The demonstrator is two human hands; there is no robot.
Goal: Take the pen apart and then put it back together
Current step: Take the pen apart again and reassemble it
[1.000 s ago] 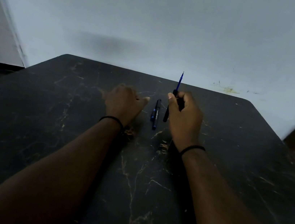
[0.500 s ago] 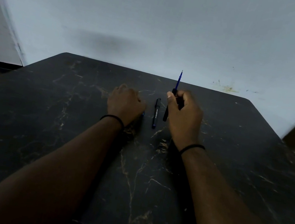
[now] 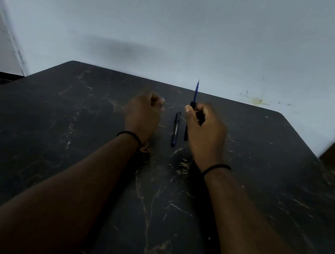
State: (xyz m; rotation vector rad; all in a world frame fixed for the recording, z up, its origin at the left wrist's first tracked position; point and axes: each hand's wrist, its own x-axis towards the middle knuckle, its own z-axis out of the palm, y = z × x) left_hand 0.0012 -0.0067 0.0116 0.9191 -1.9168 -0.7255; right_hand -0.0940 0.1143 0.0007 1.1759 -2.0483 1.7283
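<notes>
Left hand [image 3: 142, 113]: you lift it off the table and close it into a fist; it shows blurred.
Small blue piece [image 3: 163, 100]: it no longer lies beside the black pen part [image 3: 176, 129]; a blue speck shows at your left fingertips, too blurred to identify.
Right hand [image 3: 203, 129]: shifted slightly right.

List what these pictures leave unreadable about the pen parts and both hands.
- Left hand, head view: motion-blurred, its fingers curled away from the camera, so whether it holds a small part is unclear.
- Pen barrel in the right hand: its middle is hidden by the thumb and palm.
- Print on the pen cap lying on the table: too small to read.
</notes>
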